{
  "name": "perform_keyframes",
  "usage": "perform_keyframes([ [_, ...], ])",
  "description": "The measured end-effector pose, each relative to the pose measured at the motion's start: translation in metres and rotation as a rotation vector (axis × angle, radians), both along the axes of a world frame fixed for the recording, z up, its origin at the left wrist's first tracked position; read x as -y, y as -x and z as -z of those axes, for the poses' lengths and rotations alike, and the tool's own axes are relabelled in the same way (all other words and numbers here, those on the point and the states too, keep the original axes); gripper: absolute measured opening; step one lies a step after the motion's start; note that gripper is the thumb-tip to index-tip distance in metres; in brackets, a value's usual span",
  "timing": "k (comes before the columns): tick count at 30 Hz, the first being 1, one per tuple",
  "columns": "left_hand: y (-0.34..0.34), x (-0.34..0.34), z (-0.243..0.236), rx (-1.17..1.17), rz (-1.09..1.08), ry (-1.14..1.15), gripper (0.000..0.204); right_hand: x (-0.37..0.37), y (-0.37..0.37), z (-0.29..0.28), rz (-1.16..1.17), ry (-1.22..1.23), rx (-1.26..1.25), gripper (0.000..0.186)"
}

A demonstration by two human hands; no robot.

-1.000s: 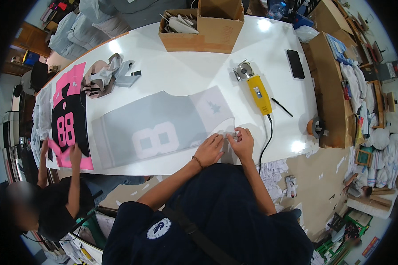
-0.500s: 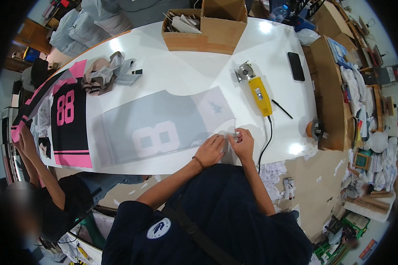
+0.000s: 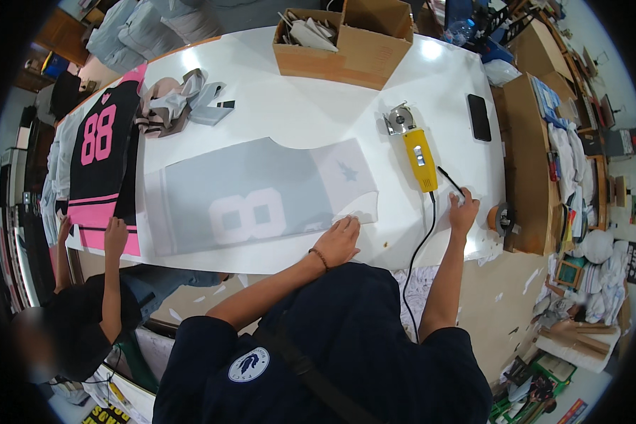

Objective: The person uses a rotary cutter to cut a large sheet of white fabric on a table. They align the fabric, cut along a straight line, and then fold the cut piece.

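Observation:
A pale grey fabric piece with a large faint numeral and a star lies flat on the table. My left hand rests on its lower right corner, fingers laid on the cloth. Farther right, my right hand pinches the lower end of a slim black pen. Beside the pen lies a yellow electric rotary cutter, round blade at its upper end, black cord running down past the table edge.
White table holds a cardboard box, crumpled scraps, a phone and a spool. At left, a co-worker's hands handle pink-and-black fabric. Cartons stand along the right.
My right hand has left the fabric corner and moved right to the pen. My left hand stays on the cloth. The co-worker's pink-and-black piece, lifted earlier, now lies down on the table.

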State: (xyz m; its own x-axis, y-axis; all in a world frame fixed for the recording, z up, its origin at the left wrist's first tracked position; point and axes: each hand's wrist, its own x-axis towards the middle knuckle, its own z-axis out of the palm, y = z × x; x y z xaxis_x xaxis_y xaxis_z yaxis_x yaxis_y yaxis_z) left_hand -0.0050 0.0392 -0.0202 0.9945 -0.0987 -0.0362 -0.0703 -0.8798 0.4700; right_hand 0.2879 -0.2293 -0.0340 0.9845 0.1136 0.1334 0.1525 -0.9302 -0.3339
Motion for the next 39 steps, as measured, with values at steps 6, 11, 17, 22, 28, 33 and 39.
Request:
perform_keyframes([
  [6, -0.005, 0.01, -0.007, -0.083, -0.018, -0.04, 0.077, 0.005, -0.007, -0.004, -0.047, 0.222, -0.009, 0.024],
  [11, -0.003, 0.013, -0.008, -0.098, -0.004, -0.104, 0.077, -0.07, 0.034, -0.071, -0.115, -0.51, -0.104, 0.019],
  [17, -0.001, 0.016, 0.0, -0.061, 0.003, -0.146, 0.068, -0.161, 0.114, -0.067, -0.617, -0.784, -0.849, 0.008],
  [22, -0.002, 0.013, -0.006, -0.16, 0.012, -0.013, 0.065, -0.191, 0.14, -0.033, -0.933, -0.569, -0.769, 0.015],
  [28, 0.002, 0.014, 0.001, -0.145, 0.024, -0.029, 0.068, -0.199, 0.148, -0.037, -0.936, -0.457, -0.727, 0.015],
  [33, 0.001, 0.015, 0.0, -0.159, 0.029, -0.06, 0.072, -0.199, 0.147, -0.038, -0.965, -0.443, -0.701, 0.015],
  [39, 0.0, 0.012, -0.002, -0.172, 0.055, -0.066, 0.073, -0.201, 0.148, -0.041, -0.979, -0.407, -0.701, 0.015],
])
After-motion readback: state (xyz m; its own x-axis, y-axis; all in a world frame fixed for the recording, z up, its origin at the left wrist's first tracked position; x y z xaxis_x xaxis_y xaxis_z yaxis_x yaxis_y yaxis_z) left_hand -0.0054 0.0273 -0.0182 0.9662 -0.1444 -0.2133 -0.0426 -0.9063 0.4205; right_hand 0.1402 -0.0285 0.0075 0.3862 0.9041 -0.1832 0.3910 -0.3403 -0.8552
